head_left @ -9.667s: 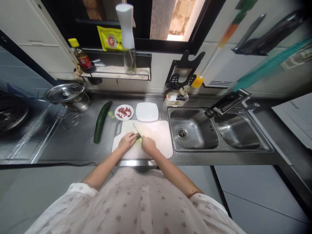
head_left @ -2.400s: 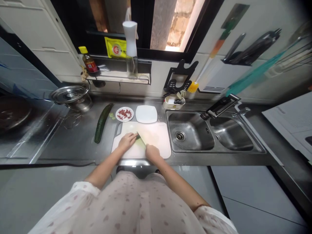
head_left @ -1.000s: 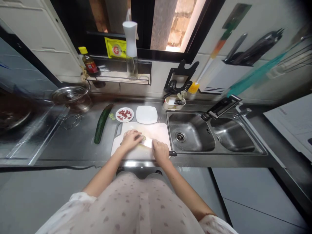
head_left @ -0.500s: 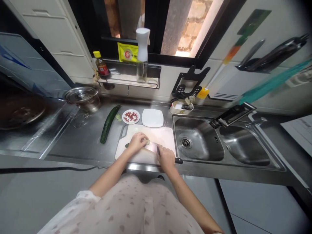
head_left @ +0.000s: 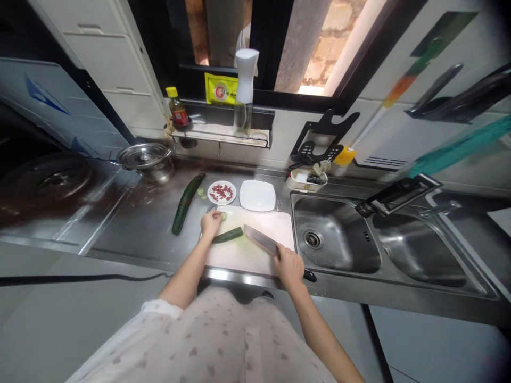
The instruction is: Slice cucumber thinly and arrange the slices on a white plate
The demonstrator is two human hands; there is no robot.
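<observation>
My left hand (head_left: 211,223) pinches a round cucumber slice (head_left: 224,216) over the upper left of the white cutting board (head_left: 255,258). Below it on the board lies a cut piece of cucumber (head_left: 228,235), its cut end towards the right. My right hand (head_left: 289,264) is closed round the black handle of a kitchen knife (head_left: 261,239). The blade points up and left, its tip close to the cut end of the cucumber piece. A whole long cucumber (head_left: 187,205) lies on the counter left of the board, with a few slices (head_left: 202,192) beside it.
Behind the board stand a small plate of chopped red and white bits (head_left: 222,193) and a white square plate (head_left: 257,196). A lidded steel pot (head_left: 149,159) is at the left. A double sink (head_left: 335,234) with a black tap (head_left: 399,194) lies right.
My left hand has moved left and up off the cucumber piece, taking a slice with it. My right hand has shifted the knife right, away from the cut end. The view has turned slightly.
</observation>
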